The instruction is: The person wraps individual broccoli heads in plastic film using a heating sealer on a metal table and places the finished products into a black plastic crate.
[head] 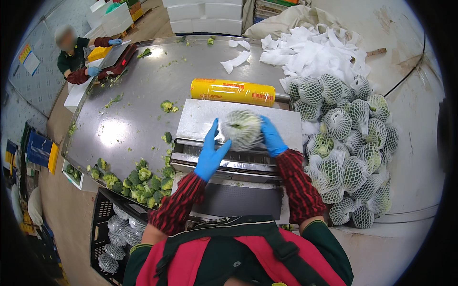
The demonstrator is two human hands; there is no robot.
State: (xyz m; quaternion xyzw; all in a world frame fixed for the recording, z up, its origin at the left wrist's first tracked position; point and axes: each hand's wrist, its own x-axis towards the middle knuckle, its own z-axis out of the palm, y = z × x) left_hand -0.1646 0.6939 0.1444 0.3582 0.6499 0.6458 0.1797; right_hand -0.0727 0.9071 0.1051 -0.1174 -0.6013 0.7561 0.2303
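A head of broccoli or similar vegetable in white foam netting, slightly blurred, is held above the metal plate of a film wrapping machine. My right hand, in a blue glove, presses against its right side. My left hand, gloved in blue too, has its fingers apart at the left of the netted vegetable; a small gap seems to show between them. Behind the plate lies a yellow-printed roll of cling film. Metal rollers and a dark pad are nearer my body.
Many netted vegetables are piled at the right, below a heap of white foam nets. Loose broccoli florets lie at the steel table's near left edge. A black crate holds wrapped pieces. A co-worker stands far left beside a scale.
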